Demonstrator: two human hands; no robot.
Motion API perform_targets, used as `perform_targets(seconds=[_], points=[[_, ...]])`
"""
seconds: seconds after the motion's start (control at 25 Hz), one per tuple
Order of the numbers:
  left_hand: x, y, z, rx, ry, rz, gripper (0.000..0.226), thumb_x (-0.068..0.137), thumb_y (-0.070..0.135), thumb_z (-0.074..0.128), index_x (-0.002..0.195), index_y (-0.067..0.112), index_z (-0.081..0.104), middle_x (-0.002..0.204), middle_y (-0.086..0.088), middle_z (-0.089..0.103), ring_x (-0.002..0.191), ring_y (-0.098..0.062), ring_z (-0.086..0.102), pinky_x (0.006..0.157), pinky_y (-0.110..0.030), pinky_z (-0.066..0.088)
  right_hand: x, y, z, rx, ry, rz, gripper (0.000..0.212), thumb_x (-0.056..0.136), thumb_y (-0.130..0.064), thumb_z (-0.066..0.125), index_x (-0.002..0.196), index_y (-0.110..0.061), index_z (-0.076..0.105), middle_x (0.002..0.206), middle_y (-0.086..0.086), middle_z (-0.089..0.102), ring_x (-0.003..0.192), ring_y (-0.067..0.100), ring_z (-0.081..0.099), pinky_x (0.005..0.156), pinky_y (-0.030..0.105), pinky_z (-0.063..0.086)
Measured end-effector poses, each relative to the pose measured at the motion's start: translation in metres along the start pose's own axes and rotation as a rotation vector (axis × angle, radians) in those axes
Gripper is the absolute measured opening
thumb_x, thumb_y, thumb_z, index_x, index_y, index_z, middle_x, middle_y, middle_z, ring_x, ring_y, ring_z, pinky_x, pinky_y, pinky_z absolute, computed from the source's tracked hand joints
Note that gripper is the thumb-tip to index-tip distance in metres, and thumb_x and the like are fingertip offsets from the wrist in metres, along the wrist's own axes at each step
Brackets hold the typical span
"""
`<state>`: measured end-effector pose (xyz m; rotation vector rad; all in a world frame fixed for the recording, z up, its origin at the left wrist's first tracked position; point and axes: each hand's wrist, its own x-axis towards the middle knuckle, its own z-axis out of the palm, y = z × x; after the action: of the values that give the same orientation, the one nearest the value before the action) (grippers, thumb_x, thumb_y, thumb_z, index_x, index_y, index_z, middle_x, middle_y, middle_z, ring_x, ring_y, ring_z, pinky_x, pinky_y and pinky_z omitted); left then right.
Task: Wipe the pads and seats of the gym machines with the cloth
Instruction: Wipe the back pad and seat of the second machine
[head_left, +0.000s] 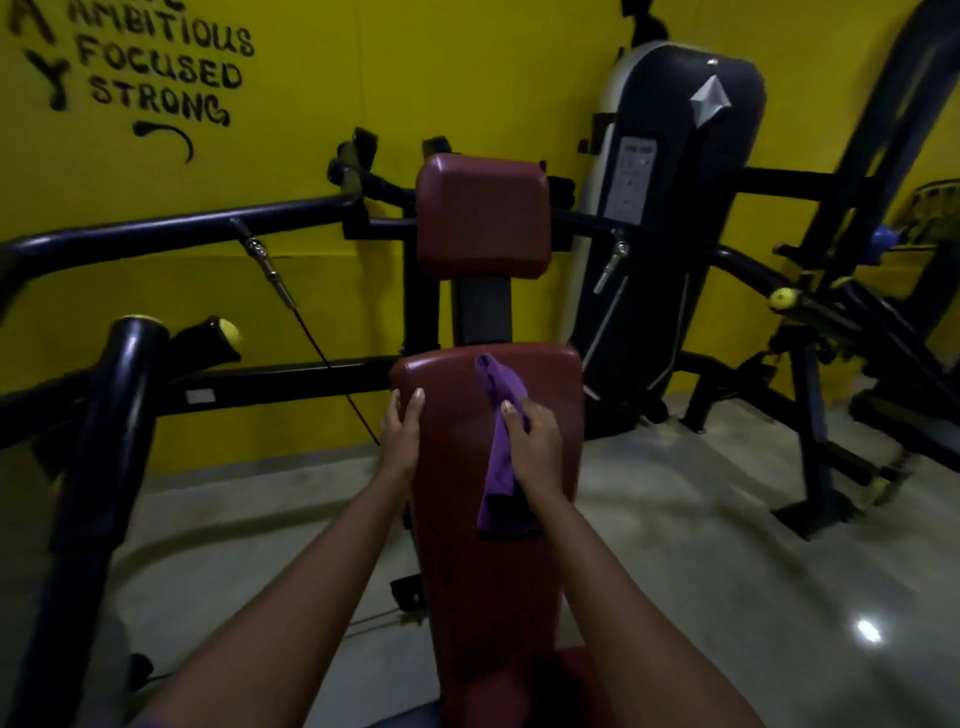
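Observation:
A long maroon back pad (467, 519) of a gym machine runs down the middle of the view, with a smaller maroon head pad (483, 218) above it. My right hand (535, 447) holds a purple cloth (501, 441) against the upper part of the back pad; the cloth stretches from above my fingers to below my wrist. My left hand (402, 431) rests with straight fingers on the left edge of the same pad.
Black machine arms (171, 228) reach out left and right of the pads. A black weight-stack cover (670, 208) stands behind on the right, with another black frame (831, 364) beyond it. Yellow wall behind, pale floor below.

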<state>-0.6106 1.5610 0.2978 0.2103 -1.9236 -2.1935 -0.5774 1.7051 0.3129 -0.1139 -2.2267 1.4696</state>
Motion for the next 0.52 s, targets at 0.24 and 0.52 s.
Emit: perform_targets(seconds=[0.24, 0.52], points=[[0.076, -0.011, 0.014, 0.087, 0.144, 0.022, 0.061, 0.096, 0.046, 0.038, 0.148, 0.016, 0.023, 0.155, -0.009, 0.021, 0.141, -0.024, 0.026, 0.115, -0.041, 0.025, 0.076, 0.002, 0.081, -0.337, 0.001, -0.346, 0.039, 0.094, -0.035, 0.049, 0.133, -0.034, 0.049, 0.146, 0.008, 0.037, 0.127, 0.029, 0.036, 0.1, 0.041, 0.031], [0.112, -0.037, 0.018, 0.004, 0.092, 0.047, 0.037, 0.098, 0.035, 0.038, 0.132, 0.022, 0.041, 0.127, 0.003, 0.05, 0.112, -0.01, 0.053, 0.086, -0.018, 0.045, 0.133, 0.051, 0.139, -0.787, -0.125, -0.798, 0.055, 0.076, -0.051, 0.039, 0.128, -0.038, 0.052, 0.144, 0.005, 0.044, 0.127, 0.026, 0.033, 0.094, 0.046, 0.033]])
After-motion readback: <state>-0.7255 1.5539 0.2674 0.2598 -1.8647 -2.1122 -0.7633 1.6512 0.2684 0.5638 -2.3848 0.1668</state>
